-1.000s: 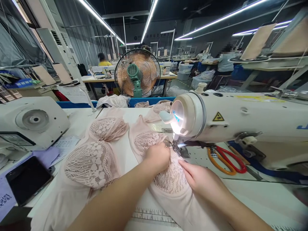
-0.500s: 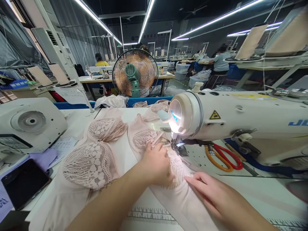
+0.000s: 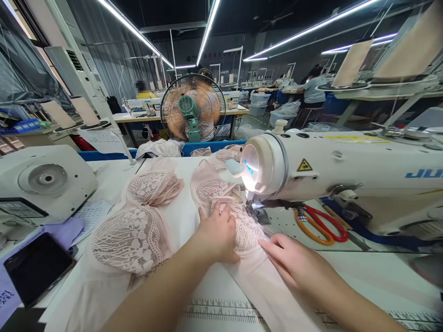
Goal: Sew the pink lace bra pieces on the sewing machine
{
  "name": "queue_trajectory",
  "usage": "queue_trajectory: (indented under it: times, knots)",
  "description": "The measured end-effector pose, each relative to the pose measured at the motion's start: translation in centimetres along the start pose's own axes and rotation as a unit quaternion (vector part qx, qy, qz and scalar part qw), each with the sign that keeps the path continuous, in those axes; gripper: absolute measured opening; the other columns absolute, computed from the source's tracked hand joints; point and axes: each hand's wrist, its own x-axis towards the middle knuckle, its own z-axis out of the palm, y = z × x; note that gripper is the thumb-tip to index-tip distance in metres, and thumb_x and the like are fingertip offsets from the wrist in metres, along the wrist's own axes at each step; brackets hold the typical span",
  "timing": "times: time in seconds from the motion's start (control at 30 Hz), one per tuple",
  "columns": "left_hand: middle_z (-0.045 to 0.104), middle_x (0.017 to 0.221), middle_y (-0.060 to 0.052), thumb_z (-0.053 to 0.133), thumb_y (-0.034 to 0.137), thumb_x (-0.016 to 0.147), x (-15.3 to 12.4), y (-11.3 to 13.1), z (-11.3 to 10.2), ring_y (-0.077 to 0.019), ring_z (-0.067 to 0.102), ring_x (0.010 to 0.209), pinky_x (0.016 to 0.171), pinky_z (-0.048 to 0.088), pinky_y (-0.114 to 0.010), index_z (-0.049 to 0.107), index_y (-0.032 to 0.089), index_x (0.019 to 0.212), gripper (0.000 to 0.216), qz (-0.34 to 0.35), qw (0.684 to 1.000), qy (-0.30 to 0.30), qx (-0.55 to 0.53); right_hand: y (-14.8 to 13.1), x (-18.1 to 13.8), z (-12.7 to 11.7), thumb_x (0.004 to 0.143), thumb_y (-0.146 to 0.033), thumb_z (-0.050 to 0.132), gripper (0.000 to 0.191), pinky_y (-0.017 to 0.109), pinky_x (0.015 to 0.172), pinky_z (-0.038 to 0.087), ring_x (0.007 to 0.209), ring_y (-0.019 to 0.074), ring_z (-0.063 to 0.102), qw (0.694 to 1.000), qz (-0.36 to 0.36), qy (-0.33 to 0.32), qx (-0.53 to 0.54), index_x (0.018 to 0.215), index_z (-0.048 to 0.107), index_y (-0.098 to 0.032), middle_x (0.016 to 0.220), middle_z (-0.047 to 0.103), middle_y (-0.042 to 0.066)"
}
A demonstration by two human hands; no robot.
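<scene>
The middle bra (image 3: 246, 236) is pale pink, its lace patterned with branching lines; the left bra (image 3: 126, 240), also pale pink, adds flower shapes. The sewing machine (image 3: 321, 159) is off-white with blue lettering and a yellow-and-black triangle (image 3: 304, 165). The scissors (image 3: 323, 226) have one orange handle and one red. The ruler (image 3: 221, 311) shows dark marks on white, the phone (image 3: 38, 267) is black, the paper (image 3: 71, 229) beside it purple.

Left of the sewing machine (image 3: 311, 159) (itself cropped by the right edge), the left hand (image 3: 218, 235) hides part of the lace garment (image 3: 247, 235); beyond the machine, wall lettering (image 3: 194, 58) is too small to read.
</scene>
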Motion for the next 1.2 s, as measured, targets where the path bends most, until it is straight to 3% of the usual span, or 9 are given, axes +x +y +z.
queue_trajectory:
  times: [0.33,0.7,1.03,1.2]
  knots:
    - [0.008,0.155,-0.013,0.063,0.052,0.064,0.8,-1.0,0.2,-0.0370,0.003,0.141,0.098,0.021,-0.074,0.030,0.015,0.142,0.092,-0.026,0.999,0.006,-0.020,-1.1,1.9,-1.7,0.091,-0.028,0.032,0.040,0.027,0.049,0.021,0.069,0.0206,0.057,0.991,0.079,-0.109,-0.027,0.124,0.055,-0.027,0.083,0.063,0.007]
    - [-0.004,0.155,-0.013,0.064,0.046,0.065,2.1,-2.6,0.6,-0.0402,0.006,0.140,0.100,0.030,-0.065,0.018,0.024,0.147,0.097,-0.076,0.990,0.048,-0.107,-2.4,3.8,-3.3,0.091,-0.021,0.032,0.055,0.030,0.049,0.022,0.075,0.0257,0.064,0.971,0.139,-0.191,-0.034,0.146,0.027,-0.022,0.088,0.070,0.010]
    - [-0.002,0.155,-0.015,0.063,0.042,0.071,3.0,-3.6,-0.1,-0.0313,0.010,0.142,0.111,0.022,-0.050,0.016,0.021,0.148,0.092,-0.087,0.984,0.075,-0.133,-1.6,3.2,-2.7,0.092,-0.024,0.030,0.044,0.030,0.048,0.021,0.073,0.0246,0.063,0.979,0.113,-0.172,-0.011,0.134,0.045,-0.021,0.086,0.070,0.010]
    - [0.000,0.156,-0.014,0.061,0.041,0.074,3.7,-3.7,0.1,-0.0289,0.012,0.142,0.112,0.022,-0.046,0.017,0.020,0.147,0.088,-0.105,0.982,0.094,-0.125,-1.4,2.5,-2.5,0.091,-0.026,0.031,0.043,0.029,0.050,0.023,0.076,0.0251,0.063,0.982,0.101,-0.161,0.011,0.131,0.047,-0.023,0.091,0.068,0.009]
